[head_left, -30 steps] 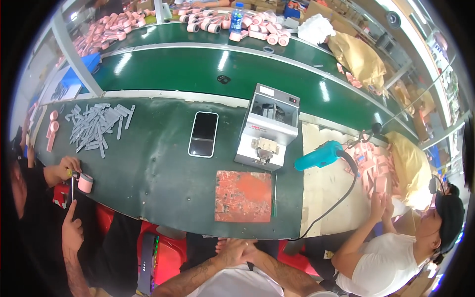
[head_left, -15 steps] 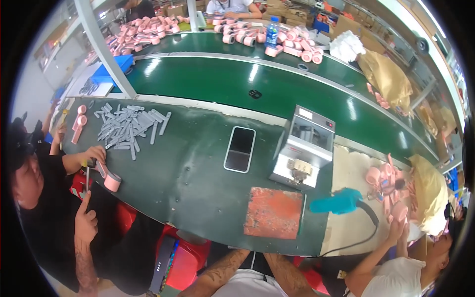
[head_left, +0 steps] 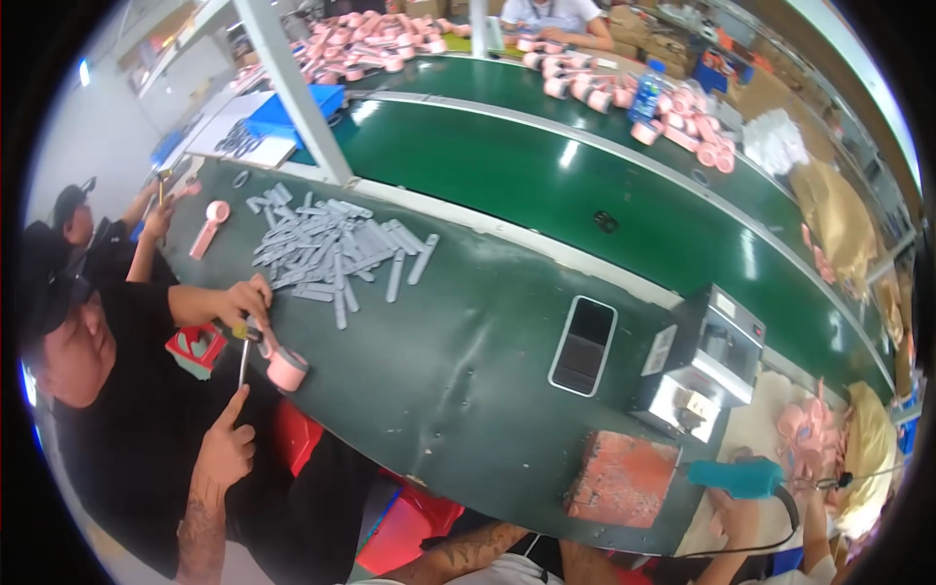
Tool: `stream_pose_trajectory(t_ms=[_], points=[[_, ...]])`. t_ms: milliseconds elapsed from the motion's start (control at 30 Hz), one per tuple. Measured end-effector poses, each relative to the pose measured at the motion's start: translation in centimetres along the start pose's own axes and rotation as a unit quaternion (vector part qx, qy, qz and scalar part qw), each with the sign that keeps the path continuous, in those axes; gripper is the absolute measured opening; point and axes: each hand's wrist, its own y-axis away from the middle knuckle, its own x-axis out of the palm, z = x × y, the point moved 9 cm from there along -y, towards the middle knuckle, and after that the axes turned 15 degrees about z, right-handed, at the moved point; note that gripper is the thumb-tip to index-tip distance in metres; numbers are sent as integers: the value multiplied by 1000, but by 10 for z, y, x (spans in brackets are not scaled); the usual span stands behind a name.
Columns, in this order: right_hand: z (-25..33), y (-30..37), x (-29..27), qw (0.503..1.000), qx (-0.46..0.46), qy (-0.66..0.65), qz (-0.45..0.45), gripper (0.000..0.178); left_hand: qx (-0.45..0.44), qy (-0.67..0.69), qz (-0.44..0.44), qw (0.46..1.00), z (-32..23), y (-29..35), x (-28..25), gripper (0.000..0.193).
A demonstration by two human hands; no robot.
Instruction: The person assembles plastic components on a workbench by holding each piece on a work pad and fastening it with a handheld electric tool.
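Note:
My two forearms come in at the lower edge, the left one (head_left: pixel 478 548) tattooed and the right one (head_left: pixel 588 561) beside it. Both of my hands are hidden below the table's front edge, so what they hold or touch does not show. Nearest to them on the dark green table (head_left: pixel 429 390) is a worn red block (head_left: pixel 624 478). Beyond it lies a white-rimmed smartphone (head_left: pixel 585 346). A silver box-shaped machine (head_left: pixel 702 361) stands to the right, with a teal corded tool (head_left: pixel 736 476) in front of it.
Grey strips (head_left: pixel 336 244) are heaped at the left. There a co-worker's hand (head_left: pixel 229 448) holds a tool against a pink handheld part (head_left: pixel 287 369). Another person's hands (head_left: pixel 736 522) are at the right. A green conveyor (head_left: pixel 487 156) runs behind, near a blue tray (head_left: pixel 292 112).
The view has swung left, so the table and its things sit farther right and lower. My forearms show less than before. The left co-worker still holds the tool at the pink part.

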Motion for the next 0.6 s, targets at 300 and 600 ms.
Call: stream_pose_trajectory(t_ms=[300, 600], points=[[4, -8, -38, 998, 8, -3, -58, 44, 2, 70, -68, 995, 29, 24, -16, 49], [28, 8, -60, 994, 44, 19, -98, 39, 23, 138, -173, 975, 33, 63, 9, 47]])
